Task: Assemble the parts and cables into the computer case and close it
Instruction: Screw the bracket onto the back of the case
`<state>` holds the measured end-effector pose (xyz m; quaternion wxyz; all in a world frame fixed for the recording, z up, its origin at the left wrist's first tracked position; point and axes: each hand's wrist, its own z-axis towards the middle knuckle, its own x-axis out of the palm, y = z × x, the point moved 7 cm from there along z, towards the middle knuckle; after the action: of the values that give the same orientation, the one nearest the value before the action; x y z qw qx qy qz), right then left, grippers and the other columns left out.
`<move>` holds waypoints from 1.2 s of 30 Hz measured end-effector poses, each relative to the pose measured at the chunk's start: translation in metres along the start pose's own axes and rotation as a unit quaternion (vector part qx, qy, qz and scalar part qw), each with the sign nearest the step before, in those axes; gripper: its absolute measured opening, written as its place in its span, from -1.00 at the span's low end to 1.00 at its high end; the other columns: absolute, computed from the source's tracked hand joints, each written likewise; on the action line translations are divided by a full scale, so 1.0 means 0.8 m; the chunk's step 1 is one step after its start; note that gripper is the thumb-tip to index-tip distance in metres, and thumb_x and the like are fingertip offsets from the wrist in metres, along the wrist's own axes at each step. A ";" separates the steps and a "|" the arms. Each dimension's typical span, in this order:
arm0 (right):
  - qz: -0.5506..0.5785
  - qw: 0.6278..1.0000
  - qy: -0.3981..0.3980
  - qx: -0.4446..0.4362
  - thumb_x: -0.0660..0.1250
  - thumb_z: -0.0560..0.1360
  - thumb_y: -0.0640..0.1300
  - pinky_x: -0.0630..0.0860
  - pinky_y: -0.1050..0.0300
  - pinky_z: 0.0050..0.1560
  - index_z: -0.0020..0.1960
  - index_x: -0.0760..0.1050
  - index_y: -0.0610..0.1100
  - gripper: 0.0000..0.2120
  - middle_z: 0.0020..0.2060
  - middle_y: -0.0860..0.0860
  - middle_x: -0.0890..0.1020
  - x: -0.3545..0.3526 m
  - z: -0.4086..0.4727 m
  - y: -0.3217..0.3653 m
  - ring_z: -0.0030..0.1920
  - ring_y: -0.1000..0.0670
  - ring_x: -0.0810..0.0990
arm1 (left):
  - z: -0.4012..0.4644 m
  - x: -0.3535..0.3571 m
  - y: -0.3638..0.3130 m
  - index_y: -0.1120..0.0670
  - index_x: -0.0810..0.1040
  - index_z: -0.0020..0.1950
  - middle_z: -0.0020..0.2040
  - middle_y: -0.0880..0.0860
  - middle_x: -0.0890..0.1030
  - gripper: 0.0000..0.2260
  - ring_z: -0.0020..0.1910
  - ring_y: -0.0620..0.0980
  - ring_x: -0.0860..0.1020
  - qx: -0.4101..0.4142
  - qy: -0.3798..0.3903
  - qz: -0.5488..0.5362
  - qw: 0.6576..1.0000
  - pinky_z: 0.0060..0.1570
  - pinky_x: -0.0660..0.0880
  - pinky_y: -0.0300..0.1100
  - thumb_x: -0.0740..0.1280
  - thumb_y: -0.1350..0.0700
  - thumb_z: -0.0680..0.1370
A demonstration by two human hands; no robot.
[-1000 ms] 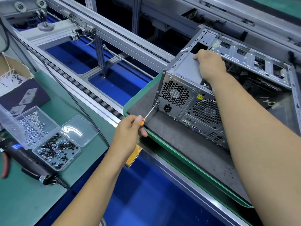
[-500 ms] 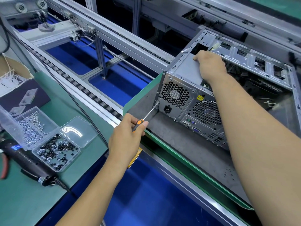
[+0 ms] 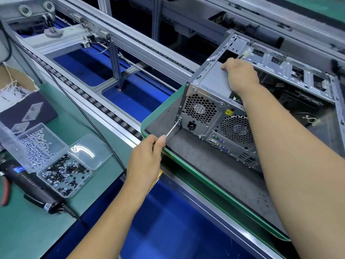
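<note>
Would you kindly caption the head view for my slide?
Left hand drives a screwdriver into the case rear; right hand steadies its top.

The left hand (image 3: 147,161) hides the screwdriver (image 3: 172,128) handle; only the shaft shows, and its tip at the case (image 3: 209,101) corner is too small to read. The right hand (image 3: 240,75) covers part of the power supply (image 3: 212,81) top, fingertips out of sight. The case's far end is cut by the right edge. Pliers (image 3: 5,189) are cropped at the left edge. Screws in the box (image 3: 56,165) blur together.
</note>
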<state>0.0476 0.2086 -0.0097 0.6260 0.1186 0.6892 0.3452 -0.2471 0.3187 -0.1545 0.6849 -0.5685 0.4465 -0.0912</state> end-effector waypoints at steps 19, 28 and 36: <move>0.022 1.000 -0.011 0.008 0.15 0.59 0.09 0.29 0.02 0.06 0.12 0.62 0.03 -0.70 0.07 -0.02 0.52 -0.001 -0.005 0.000 0.11 -0.15 0.41 | 0.001 -0.009 0.002 -0.10 0.44 -0.11 -0.32 -0.09 0.60 -0.61 -0.24 -0.04 0.56 -0.010 -0.032 0.124 0.992 -0.32 0.41 -0.09 0.06 -0.35 0.64; 0.040 0.999 -0.018 0.011 0.16 0.57 0.09 0.31 0.03 0.03 0.12 0.63 0.00 -0.68 0.05 -0.01 0.55 0.000 -0.005 -0.002 0.08 -0.14 0.44 | 0.004 -0.004 0.004 -0.12 0.36 -0.06 -0.25 -0.08 0.64 -0.75 -0.22 -0.06 0.61 0.007 -0.006 -0.017 1.000 -0.26 0.54 -0.06 0.42 -0.15 0.57; 0.025 0.999 -0.018 0.010 0.16 0.59 0.07 0.24 0.03 -0.01 0.10 0.61 0.02 -0.72 0.04 -0.01 0.50 -0.001 -0.005 0.000 0.06 -0.13 0.40 | 0.001 -0.013 -0.009 -0.16 0.35 -0.13 -0.31 -0.26 0.62 -0.72 -0.31 -0.24 0.53 -0.001 -0.015 0.118 0.993 -0.34 0.30 -0.19 0.11 -0.28 0.66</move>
<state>0.0440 0.2069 -0.0089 0.6281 0.1481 0.6784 0.3512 -0.2499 0.3236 -0.1429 0.6970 -0.5135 0.5005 -0.0011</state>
